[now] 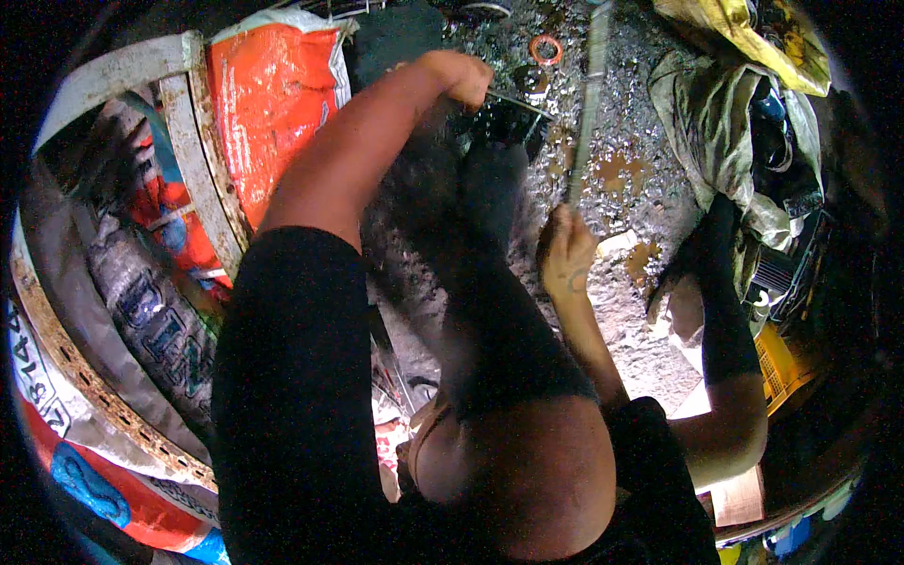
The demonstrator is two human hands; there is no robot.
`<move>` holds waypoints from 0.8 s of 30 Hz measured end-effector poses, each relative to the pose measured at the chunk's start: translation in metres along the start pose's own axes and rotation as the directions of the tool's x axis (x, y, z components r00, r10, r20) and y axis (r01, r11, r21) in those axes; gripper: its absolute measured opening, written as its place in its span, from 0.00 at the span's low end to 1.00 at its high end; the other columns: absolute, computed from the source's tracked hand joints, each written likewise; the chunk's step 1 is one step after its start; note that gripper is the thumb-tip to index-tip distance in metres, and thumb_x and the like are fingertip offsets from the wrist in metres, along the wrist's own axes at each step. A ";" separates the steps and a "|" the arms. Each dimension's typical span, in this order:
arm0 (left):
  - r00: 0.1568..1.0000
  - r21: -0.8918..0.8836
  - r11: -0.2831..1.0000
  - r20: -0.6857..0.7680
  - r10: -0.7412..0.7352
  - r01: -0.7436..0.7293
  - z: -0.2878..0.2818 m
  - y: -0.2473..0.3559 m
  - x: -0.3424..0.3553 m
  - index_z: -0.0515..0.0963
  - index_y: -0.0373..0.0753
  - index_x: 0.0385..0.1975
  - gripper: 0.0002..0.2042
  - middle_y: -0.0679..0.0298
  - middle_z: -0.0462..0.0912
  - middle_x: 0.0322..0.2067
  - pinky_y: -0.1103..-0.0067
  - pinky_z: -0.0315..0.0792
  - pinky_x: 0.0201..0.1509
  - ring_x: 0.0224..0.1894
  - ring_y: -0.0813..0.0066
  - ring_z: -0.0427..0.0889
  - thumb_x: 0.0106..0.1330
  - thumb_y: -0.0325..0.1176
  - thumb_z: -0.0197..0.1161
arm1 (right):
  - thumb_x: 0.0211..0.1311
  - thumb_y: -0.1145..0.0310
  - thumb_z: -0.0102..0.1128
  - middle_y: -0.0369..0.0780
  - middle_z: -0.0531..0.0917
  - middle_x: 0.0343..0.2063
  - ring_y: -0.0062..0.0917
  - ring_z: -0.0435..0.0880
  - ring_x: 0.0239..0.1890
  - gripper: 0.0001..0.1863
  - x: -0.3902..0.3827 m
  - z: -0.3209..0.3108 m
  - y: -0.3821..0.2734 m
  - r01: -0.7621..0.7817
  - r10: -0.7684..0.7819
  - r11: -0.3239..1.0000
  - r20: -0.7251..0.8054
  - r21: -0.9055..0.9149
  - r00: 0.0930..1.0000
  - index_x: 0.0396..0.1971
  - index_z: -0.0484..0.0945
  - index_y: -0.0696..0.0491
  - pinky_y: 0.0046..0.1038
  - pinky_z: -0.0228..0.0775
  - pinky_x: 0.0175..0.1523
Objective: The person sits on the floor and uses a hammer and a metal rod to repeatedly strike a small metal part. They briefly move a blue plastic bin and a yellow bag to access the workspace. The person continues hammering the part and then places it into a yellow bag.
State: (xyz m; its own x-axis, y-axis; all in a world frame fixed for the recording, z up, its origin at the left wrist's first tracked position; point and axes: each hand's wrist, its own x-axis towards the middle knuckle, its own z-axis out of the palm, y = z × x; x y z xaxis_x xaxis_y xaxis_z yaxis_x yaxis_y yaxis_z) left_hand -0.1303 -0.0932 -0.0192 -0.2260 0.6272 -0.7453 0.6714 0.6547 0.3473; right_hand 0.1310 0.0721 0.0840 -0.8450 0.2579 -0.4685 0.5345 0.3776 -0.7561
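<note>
My left hand (pixel 468 78) is stretched forward, closed in a fist on the end of a thin metal rod (pixel 516 102) that lies over a dark object (pixel 504 122) on the ground. Lower and to the right, my right hand (pixel 566 250) grips the near end of a long flat grey metal bar (pixel 589 113), which runs away from me toward the top of the view. My knee and dark-clad leg (pixel 490 282) lie between the two arms and hide the ground under them.
The ground (pixel 621 179) is strewn with shiny metal shavings. An orange ring (pixel 545 49) lies at the far end. Printed sacks (pixel 273 94) and rusty metal hoops (pixel 202 169) stand at left. Crumpled cloth (pixel 716 122) and a yellow crate (pixel 782 363) sit at right.
</note>
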 end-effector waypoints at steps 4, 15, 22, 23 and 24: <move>0.999 0.044 0.999 -0.015 0.032 -0.031 0.015 -0.022 0.003 0.83 0.35 0.36 0.17 0.49 0.84 0.40 0.63 0.77 0.46 0.42 0.52 0.83 0.50 0.40 0.63 | 0.71 0.58 0.44 0.52 0.77 0.20 0.44 0.76 0.22 0.21 -0.012 -0.001 0.002 0.267 -0.259 0.954 -0.074 0.134 0.963 0.36 0.74 0.63 0.41 0.68 0.31; 0.986 -0.133 0.989 -0.147 -0.077 0.057 0.011 -0.023 -0.006 0.83 0.36 0.34 0.18 0.50 0.84 0.36 0.63 0.76 0.48 0.42 0.52 0.83 0.51 0.45 0.66 | 0.73 0.49 0.42 0.39 0.70 0.15 0.27 0.66 0.16 0.23 0.010 -0.027 0.073 -0.151 0.178 0.976 -0.180 0.156 0.967 0.25 0.70 0.54 0.30 0.58 0.23; 0.893 -0.362 0.932 -0.424 -0.150 -0.015 -0.009 0.017 0.004 0.82 0.43 0.39 0.22 0.54 0.84 0.35 0.66 0.74 0.45 0.41 0.57 0.83 0.53 0.55 0.67 | 0.73 0.47 0.42 0.29 0.60 0.09 0.16 0.58 0.10 0.26 0.026 -0.044 0.082 -0.191 0.278 0.900 -0.178 0.392 0.944 0.16 0.62 0.47 0.24 0.50 0.15; 0.921 -0.330 0.944 -0.371 -0.122 -0.008 -0.011 0.027 0.013 0.82 0.43 0.39 0.23 0.54 0.84 0.35 0.66 0.74 0.45 0.41 0.56 0.83 0.53 0.55 0.67 | 0.73 0.48 0.43 0.31 0.62 0.10 0.17 0.59 0.13 0.27 0.023 -0.048 0.084 -0.246 0.333 0.862 -0.129 0.442 0.934 0.16 0.64 0.50 0.26 0.52 0.19; 0.941 -0.298 0.955 -0.322 -0.102 0.002 -0.011 0.027 0.018 0.82 0.42 0.39 0.23 0.53 0.84 0.35 0.65 0.74 0.46 0.41 0.56 0.83 0.54 0.55 0.67 | 0.73 0.49 0.43 0.32 0.63 0.11 0.18 0.60 0.16 0.28 0.021 -0.053 0.070 -0.295 0.375 0.822 -0.074 0.488 0.924 0.16 0.67 0.53 0.28 0.53 0.22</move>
State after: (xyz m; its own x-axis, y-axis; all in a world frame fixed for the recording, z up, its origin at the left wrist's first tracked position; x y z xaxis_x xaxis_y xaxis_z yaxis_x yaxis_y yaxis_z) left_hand -0.1235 -0.0592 -0.0173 -0.5081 0.6595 -0.5539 0.4306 0.7515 0.4998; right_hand 0.1514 0.1516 0.0454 -0.5786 0.4459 -0.6829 0.6795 -0.1994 -0.7060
